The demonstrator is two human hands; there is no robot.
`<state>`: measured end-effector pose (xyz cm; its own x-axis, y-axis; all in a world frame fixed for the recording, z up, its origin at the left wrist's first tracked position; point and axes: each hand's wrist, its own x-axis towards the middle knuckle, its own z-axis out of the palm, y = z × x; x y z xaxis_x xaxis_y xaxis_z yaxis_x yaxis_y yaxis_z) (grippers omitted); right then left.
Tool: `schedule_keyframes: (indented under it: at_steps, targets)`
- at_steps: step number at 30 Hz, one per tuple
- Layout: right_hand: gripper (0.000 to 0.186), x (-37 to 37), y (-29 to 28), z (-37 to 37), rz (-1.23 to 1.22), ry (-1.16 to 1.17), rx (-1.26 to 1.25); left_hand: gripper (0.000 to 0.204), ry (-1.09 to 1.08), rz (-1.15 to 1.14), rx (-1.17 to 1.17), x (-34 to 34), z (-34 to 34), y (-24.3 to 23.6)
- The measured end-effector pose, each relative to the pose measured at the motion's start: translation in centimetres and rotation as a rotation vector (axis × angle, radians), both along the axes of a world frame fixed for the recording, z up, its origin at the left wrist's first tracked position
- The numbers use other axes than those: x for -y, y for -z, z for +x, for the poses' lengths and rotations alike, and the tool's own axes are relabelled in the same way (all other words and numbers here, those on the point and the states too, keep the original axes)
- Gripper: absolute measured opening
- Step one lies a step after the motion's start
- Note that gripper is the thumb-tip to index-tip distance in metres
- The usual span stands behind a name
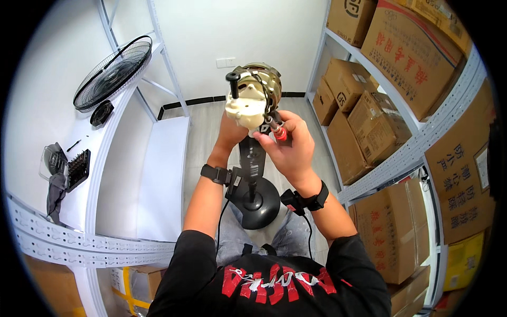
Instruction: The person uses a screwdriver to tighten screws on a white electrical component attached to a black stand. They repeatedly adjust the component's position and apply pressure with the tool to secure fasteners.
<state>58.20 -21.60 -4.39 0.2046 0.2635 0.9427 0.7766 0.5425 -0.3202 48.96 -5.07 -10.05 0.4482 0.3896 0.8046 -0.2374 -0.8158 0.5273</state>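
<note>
A standing fan's bare motor faces up in front of me, with a cream gearbox housing and a black knob on it. My left hand is closed around the lower left of this fan head; its fingertips are hidden behind the housing. In my right hand is a small screwdriver with a red handle and metal shaft, pinched between thumb and fingers. Its shaft points up at the lower right of the housing; the tip's contact cannot be made out. Below stand the fan's black column and round base.
On the white shelf at left lie a fan grille with blades, a black round part and a bit set beside a clear case. Shelves of cardboard boxes line the right. A white panel stands beside the left shelf.
</note>
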Motion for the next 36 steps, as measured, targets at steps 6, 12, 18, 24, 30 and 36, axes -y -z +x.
schedule_keyframes:
  at_steps: [6,12,18,24,30,36]
  targets:
    - [0.034,-0.3,-1.7,0.5,-0.124,-0.074,-0.193,0.046,-0.012,-0.256,-0.042,2.5,-1.0,-2.3]
    - [0.031,0.6,-3.3,0.2,-0.262,-0.287,-0.278,0.054,0.072,-0.368,-0.027,2.1,-1.3,-2.3]
    - [0.036,3.0,-4.5,1.0,-0.219,-0.251,-0.262,0.053,-0.028,-0.218,0.023,2.5,-0.8,-2.2]
    - [0.053,2.4,-4.4,1.9,-0.286,-0.155,-0.147,0.048,0.051,-0.281,0.071,3.0,-0.8,-1.8]
    - [0.053,2.2,-4.2,1.4,-0.231,-0.123,-0.037,0.044,-0.010,-0.217,0.042,3.0,-1.0,-1.6]
    - [0.059,3.0,-6.1,-0.1,-0.045,-0.058,0.247,0.048,0.043,-0.300,0.047,2.0,-0.5,-0.9]
